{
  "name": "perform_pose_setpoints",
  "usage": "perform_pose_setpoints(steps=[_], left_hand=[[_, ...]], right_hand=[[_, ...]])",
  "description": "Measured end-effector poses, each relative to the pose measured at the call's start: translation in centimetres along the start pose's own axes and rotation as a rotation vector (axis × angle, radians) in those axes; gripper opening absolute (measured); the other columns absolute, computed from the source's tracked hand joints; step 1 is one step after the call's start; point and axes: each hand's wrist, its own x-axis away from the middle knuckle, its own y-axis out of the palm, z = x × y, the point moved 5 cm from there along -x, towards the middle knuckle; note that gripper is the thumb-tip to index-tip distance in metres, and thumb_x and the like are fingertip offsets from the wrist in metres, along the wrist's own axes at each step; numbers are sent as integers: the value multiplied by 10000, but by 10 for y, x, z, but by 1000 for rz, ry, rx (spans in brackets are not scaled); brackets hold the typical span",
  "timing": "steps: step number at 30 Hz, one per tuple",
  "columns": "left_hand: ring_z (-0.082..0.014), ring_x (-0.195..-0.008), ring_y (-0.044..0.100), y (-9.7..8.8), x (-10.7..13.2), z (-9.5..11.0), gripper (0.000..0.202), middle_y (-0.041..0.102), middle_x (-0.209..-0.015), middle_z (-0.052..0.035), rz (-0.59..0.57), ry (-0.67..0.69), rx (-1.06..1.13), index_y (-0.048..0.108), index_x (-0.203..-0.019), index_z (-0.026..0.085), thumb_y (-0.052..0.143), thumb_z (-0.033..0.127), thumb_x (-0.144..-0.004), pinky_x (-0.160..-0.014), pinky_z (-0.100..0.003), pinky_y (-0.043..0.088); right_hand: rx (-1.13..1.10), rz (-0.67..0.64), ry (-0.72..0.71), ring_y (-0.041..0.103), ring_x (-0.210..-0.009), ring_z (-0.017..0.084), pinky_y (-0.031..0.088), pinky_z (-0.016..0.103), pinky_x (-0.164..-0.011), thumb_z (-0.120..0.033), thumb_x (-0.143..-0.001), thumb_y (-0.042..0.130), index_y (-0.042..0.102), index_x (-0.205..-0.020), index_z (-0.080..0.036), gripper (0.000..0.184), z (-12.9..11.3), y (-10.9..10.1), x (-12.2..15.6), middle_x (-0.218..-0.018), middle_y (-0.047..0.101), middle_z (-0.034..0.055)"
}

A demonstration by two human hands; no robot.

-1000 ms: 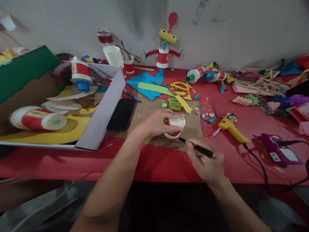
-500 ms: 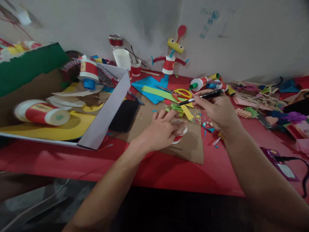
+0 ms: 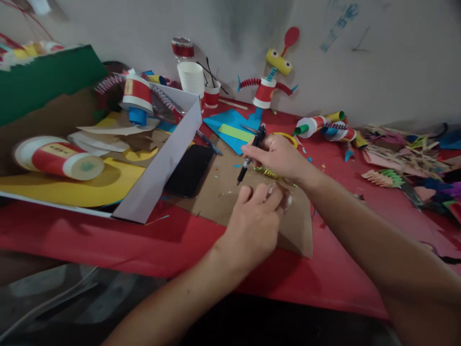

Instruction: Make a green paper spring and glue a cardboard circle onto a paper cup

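Note:
My right hand (image 3: pixel 279 156) grips a black pen (image 3: pixel 250 154), tip pointing down-left over a brown cardboard sheet (image 3: pixel 219 185) on the red table. My left hand (image 3: pixel 254 221) is curled over a small white and red paper cup, of which only a sliver (image 3: pixel 287 201) shows past the fingers. Under my right hand lie a green folded paper spring and yellow scissors, mostly hidden.
A black phone (image 3: pixel 189 170) lies left of the cardboard beside a white box lid (image 3: pixel 158 163) holding cup figures (image 3: pixel 59 158). A paper-cup robot (image 3: pixel 264 91), stacked cups (image 3: pixel 190 79), blue and green paper (image 3: pixel 230 127), rolled tubes (image 3: pixel 324 127) and scraps crowd the back and right.
My right hand carried the pen from the near right up and then left across the cardboard. My left hand stayed on the cup, closing further over it. The view shifted.

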Motion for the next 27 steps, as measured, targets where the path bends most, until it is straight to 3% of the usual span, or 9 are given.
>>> perform_pose_setpoints(steps=[6,11,17,22,27], left_hand=[[-224,-1040,410,7,1,16,422,509,-1224,-88,47,-126,-84,503,-1242,150,317,159,-863,-804,-379,379],[-253,-1141,405,13,-1,35,418,543,-1208,-99,108,-252,-98,576,-1186,167,340,189,-841,-864,-395,385],[-280,-1184,408,16,2,50,404,586,-1184,-92,124,-283,-35,613,-1158,193,411,207,-808,-856,-424,381],[-244,-1121,421,20,2,52,384,579,-1171,-76,146,-285,-59,626,-1128,194,389,229,-827,-848,-383,378],[-257,-1087,421,27,1,56,347,585,-1112,-74,130,-293,64,644,-1091,227,471,236,-790,-882,-411,347]], right_hand=[[-57,127,6,486,-495,91,364,222,-482,-445,-810,526,605,-715,-157,314,5,6,15,-521,527,-29],[-54,113,22,456,-485,84,368,222,-487,-384,-828,520,574,-681,-176,261,4,6,21,-513,490,-44],[96,-7,-3,481,-539,98,385,238,-532,-362,-822,533,565,-681,-180,233,0,11,23,-579,527,-27],[208,-237,-44,504,-550,111,383,247,-531,-328,-831,521,566,-644,-196,233,-7,22,24,-578,544,-27],[278,-348,-57,499,-523,117,376,250,-507,-320,-835,512,570,-653,-205,223,-11,28,26,-557,539,-28]])
